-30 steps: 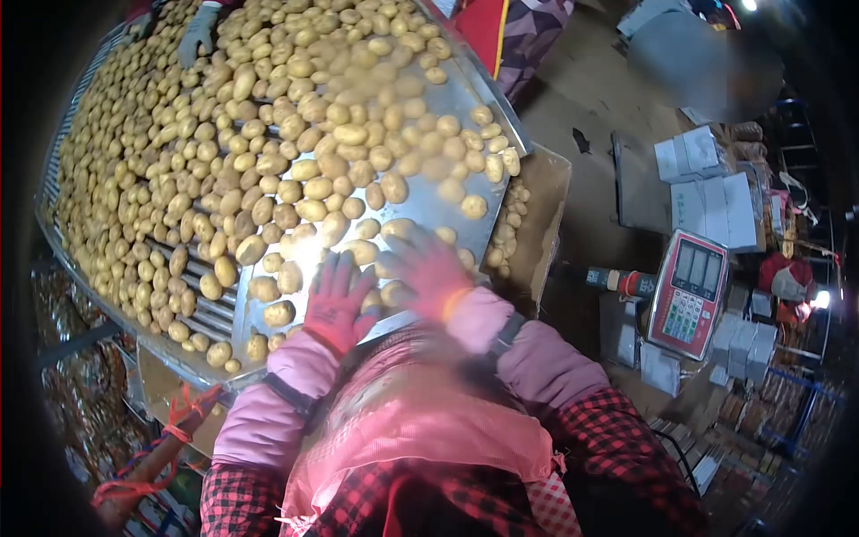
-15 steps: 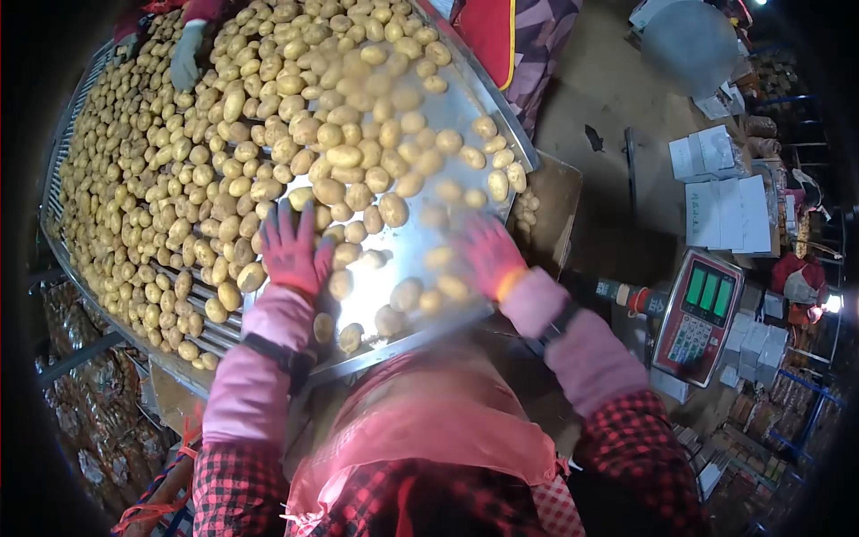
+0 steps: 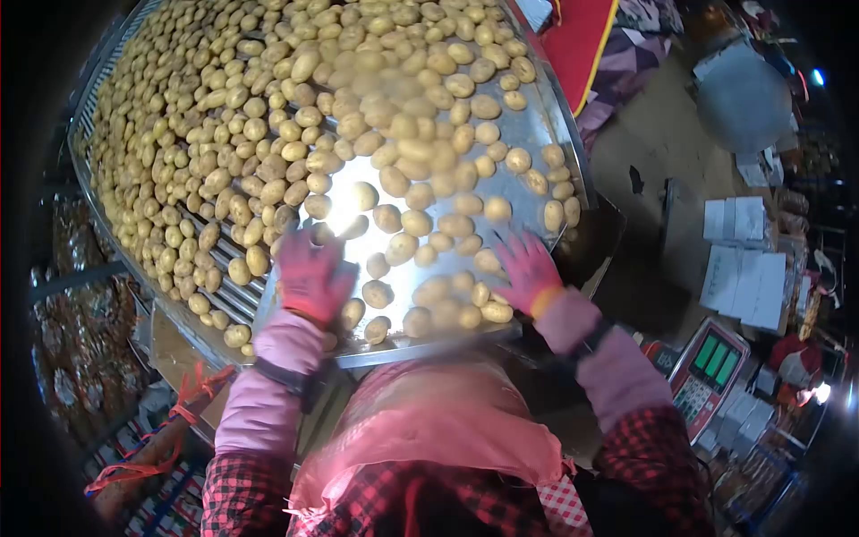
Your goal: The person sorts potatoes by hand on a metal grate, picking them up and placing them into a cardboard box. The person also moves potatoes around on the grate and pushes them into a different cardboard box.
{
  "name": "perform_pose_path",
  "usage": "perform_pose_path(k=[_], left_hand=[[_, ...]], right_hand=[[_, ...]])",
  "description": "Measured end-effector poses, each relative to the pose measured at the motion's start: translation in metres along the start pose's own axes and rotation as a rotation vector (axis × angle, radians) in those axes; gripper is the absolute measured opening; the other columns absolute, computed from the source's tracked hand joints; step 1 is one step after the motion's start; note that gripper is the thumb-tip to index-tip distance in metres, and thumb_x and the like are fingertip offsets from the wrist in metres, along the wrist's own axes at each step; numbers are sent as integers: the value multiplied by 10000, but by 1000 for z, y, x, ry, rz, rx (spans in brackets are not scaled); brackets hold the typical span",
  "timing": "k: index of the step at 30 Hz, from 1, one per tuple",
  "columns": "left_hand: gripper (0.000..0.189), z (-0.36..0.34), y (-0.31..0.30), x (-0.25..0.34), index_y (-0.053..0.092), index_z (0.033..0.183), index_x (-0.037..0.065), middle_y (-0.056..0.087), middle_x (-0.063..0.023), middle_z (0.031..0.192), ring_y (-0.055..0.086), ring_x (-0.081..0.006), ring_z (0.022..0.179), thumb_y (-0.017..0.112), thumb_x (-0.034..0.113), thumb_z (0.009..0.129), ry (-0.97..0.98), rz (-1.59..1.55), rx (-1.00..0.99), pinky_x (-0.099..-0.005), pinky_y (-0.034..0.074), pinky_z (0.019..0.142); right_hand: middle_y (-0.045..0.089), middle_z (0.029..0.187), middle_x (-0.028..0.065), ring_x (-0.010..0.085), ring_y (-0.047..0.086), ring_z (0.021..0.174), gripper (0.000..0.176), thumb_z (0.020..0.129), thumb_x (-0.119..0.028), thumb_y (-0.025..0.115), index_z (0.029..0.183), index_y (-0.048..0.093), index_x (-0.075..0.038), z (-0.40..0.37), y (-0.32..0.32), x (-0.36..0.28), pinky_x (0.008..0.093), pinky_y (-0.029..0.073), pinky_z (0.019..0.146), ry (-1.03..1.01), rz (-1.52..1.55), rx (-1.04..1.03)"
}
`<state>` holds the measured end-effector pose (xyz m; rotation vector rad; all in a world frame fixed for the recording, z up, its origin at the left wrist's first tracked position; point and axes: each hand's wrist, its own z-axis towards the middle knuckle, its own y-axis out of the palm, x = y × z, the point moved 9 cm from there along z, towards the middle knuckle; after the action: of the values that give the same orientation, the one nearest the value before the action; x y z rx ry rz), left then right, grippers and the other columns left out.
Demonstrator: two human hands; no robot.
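Note:
Many yellow-brown potatoes (image 3: 387, 217) lie over a metal sorting table (image 3: 353, 170), loosely spread on its smooth front part. My left hand (image 3: 313, 273), in a pink glove with dark fingertips, rests at the left side of the smooth metal. Its fingers are apart, and a potato (image 3: 320, 234) lies by the fingertips. My right hand (image 3: 528, 273), gloved the same way, is at the right edge with its fingers stretched out beside a few potatoes (image 3: 488, 260). Between both hands, several potatoes sit near the front rim (image 3: 429, 347).
Slatted bars (image 3: 228, 291) show under potatoes at the left. A digital scale (image 3: 711, 367) stands at the right, with white boxes (image 3: 743, 277) beyond it. Red cloth (image 3: 577, 54) hangs by the table's far right side. Orange-red rope (image 3: 183, 407) is tied at the lower left.
The view has shifted, and another person's gloved hand at the top left is out of sight. More potatoes now lie between my hands. My right hand, blurred before, shows more sharply.

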<state>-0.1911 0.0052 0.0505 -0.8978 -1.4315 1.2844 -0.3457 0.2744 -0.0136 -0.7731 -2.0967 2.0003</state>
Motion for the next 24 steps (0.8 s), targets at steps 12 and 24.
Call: perform_pose_path(k=[12,24], left_hand=[[693,-37,58,84,488,1454,102,445,-194,1515,398,-414,1397,651,412,856,252,-319,-168,-567,241,1183],[683,-60,39,58,528,1433,169,412,-232,1507,363,-470,1386,690,433,824,114,-207,-200,-615,247,1148]], right_hand=[[547,1388,128,275,527,1295,693,856,-430,686,1459,468,-168,246,-7,-82,400,418,1076,-120,20,-39],[545,1365,129,351,453,1311,616,833,-454,693,1353,568,-150,100,-56,3,507,353,1079,239,-198,452]])
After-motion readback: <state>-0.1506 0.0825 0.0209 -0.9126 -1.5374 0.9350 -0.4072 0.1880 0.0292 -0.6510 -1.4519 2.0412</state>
